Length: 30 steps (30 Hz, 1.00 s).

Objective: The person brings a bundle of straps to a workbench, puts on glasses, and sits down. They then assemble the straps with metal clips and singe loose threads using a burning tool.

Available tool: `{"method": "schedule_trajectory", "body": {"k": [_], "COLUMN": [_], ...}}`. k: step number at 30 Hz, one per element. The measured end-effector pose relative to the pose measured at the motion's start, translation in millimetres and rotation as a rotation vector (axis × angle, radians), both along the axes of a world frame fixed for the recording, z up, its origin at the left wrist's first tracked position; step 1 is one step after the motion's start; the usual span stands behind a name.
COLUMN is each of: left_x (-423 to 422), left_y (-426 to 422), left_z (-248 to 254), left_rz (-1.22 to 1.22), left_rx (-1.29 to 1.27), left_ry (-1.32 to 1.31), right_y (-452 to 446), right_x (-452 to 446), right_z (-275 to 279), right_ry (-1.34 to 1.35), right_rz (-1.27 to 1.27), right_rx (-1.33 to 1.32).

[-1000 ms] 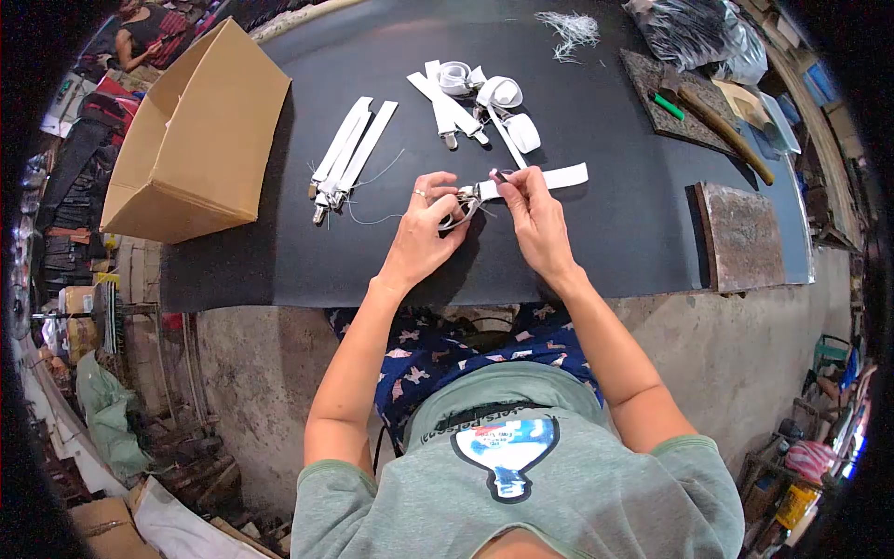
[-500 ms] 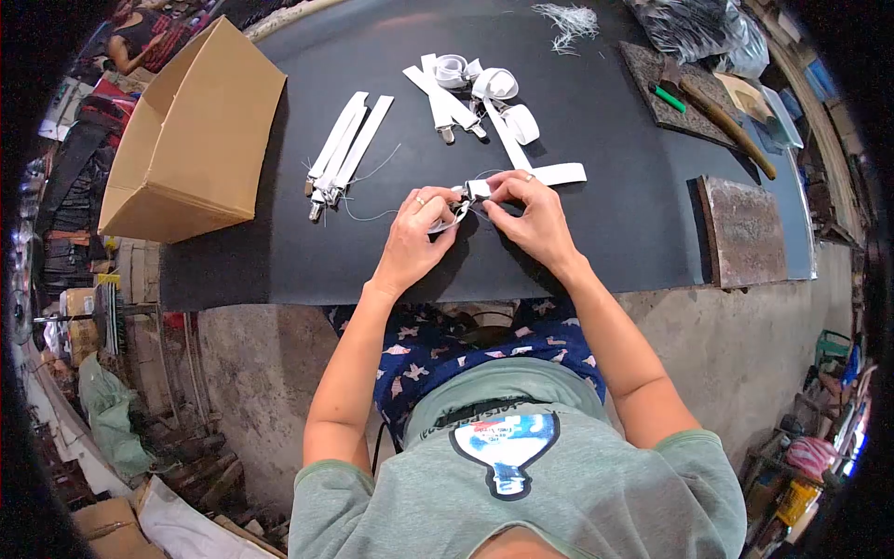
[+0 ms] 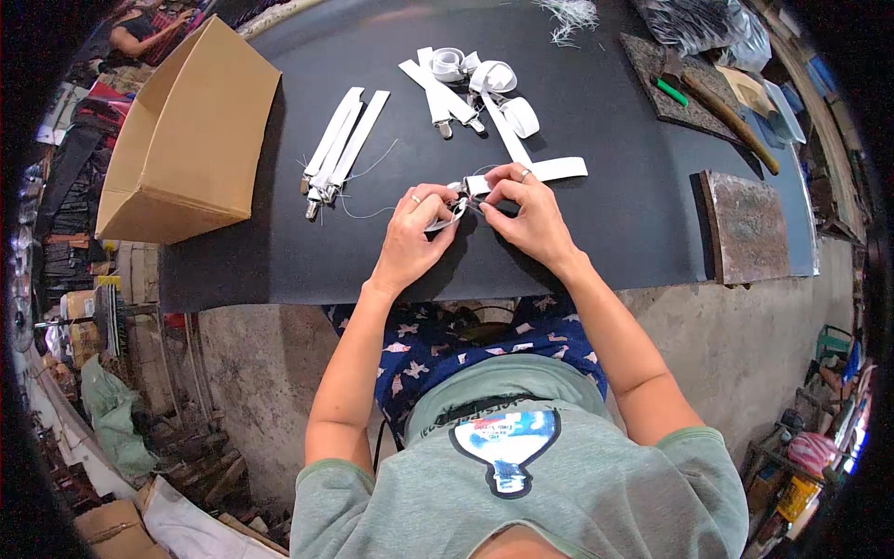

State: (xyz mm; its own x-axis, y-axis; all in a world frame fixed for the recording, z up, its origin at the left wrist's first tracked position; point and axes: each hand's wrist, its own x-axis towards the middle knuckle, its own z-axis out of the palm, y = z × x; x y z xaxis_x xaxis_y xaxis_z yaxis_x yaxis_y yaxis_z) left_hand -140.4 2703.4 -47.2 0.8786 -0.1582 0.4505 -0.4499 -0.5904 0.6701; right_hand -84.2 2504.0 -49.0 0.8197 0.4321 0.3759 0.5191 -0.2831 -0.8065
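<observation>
Near the table's front, my left hand is closed on a white elastic suspender strap, at a bunched part with metal fittings. My right hand pinches at the same spot, thumb and fingertips close together by the fittings; what exactly lies between them is too small to make out. The strap runs out behind my right hand to the right. Beyond my hands lies a pile of white suspenders with metal clips, partly rolled up. To the left, several white clip straps lie side by side, loose threads trailing from them.
An open cardboard box stands at the table's left edge. On the right are a hammer, a green-handled tool on a dark board, and a rusty metal plate. Another person is at the far left.
My right fingers have shifted slightly at the fittings, and the strap there has turned a little. My left hand keeps nearly the same place.
</observation>
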Motion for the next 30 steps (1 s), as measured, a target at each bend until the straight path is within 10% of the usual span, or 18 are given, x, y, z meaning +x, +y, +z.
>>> {"method": "schedule_trajectory", "body": {"k": [25, 30], "left_x": [-39, -40], "left_y": [30, 31], "left_z": [34, 40], "left_rz": [0.106, 0.227], "left_rx": [0.154, -0.148], "left_ry": [0.069, 0.403], "right_y": [2, 1], "right_x": [3, -2], "right_z": [-4, 0], "right_ry": [0.182, 0.156], "right_rz": [-0.011, -0.025], "right_rx": [0.135, 0.178]}}
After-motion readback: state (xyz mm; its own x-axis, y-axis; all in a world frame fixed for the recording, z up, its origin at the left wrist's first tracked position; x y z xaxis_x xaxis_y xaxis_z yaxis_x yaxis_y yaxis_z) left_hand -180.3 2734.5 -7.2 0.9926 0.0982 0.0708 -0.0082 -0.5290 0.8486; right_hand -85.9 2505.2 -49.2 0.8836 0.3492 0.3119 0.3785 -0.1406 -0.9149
